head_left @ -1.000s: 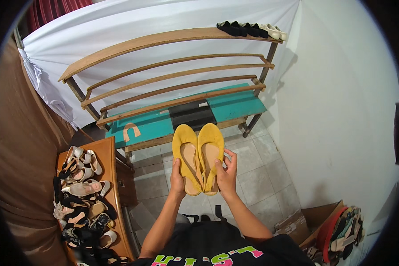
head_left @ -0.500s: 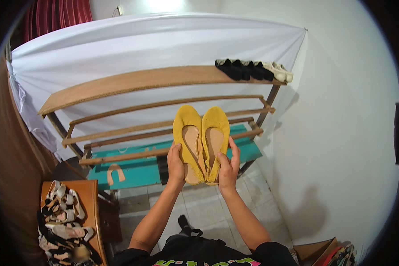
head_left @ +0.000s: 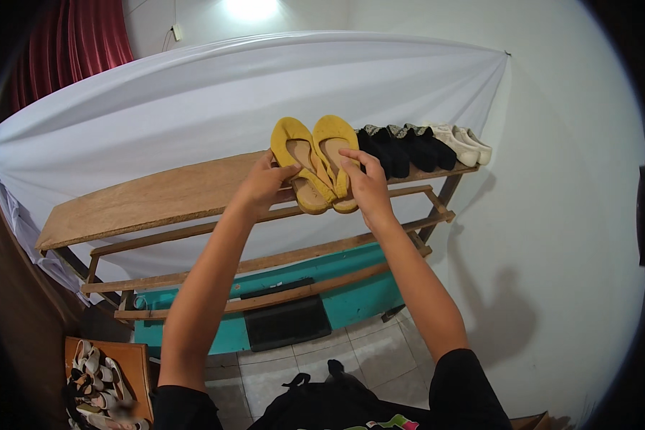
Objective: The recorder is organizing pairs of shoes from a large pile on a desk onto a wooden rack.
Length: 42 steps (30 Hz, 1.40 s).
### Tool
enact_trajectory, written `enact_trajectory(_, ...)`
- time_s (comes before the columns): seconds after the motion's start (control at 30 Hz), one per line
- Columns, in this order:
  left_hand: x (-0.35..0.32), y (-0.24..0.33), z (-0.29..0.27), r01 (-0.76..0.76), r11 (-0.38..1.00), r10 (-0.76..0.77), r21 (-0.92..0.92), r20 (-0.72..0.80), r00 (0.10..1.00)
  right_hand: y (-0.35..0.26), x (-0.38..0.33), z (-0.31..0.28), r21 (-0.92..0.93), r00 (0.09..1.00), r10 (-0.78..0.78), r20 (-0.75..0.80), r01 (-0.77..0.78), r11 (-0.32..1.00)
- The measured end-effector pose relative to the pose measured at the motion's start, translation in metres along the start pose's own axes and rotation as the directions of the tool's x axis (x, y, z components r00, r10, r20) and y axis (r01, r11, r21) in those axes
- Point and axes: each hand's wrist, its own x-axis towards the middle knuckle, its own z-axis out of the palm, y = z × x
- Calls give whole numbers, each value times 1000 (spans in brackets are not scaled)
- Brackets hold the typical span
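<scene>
Two yellow slingback flats, the left shoe (head_left: 292,140) and the right shoe (head_left: 334,130), are side by side with toes pointing away from me. My left hand (head_left: 263,180) grips the left shoe by its outer side, thumb over the edge. My right hand (head_left: 369,185) holds the right shoe, its fingers reaching over the inner edge. The pair is at the top plank (head_left: 143,190) of a wooden rack, heels overhanging its front edge; whether the soles touch the wood I cannot tell. Just right of them stand black shoes (head_left: 401,152) on the same plank.
White shoes (head_left: 466,145) stand at the plank's right end. Lower wooden rails (head_left: 279,258) run above a teal bench (head_left: 365,269) with a black mat (head_left: 287,322). A brown cabinet (head_left: 137,365) at lower left bears several shoes (head_left: 97,380). A white wall (head_left: 552,215) rises on the right.
Both hands have carried the yellow flats forward and up, from in front of the rack to its top plank beside the black shoes. My view has shifted too.
</scene>
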Motion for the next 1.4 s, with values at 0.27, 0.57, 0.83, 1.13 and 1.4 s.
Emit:
enact_trajectory(0.27, 64, -16, -24, 110, 970, -90, 216, -100, 991, 75, 66, 12, -133, 978, -13, 208, 42, 990)
enact_trajectory(0.57, 79, 3, -22, 227, 684, -129, 693, -191, 973, 69, 70, -2, -358, 890, -96, 445, 275, 892)
enact_trajectory(0.83, 70, -26, -26, 138, 626, 30, 768, -201, 979, 64, 51, -21, -361, 747, -287, 599, 572, 736)
enact_trajectory(1.13, 18, -23, 15, -41, 592, 217, 805, -110, 970, 79, 54, -33, -304, 677, -366, 638, 659, 688)
enact_trajectory(1.4, 15, -38, 25, -86, 526, 362, 846, -132, 923, 76, 47, -33, -348, 713, -376, 591, 646, 679)
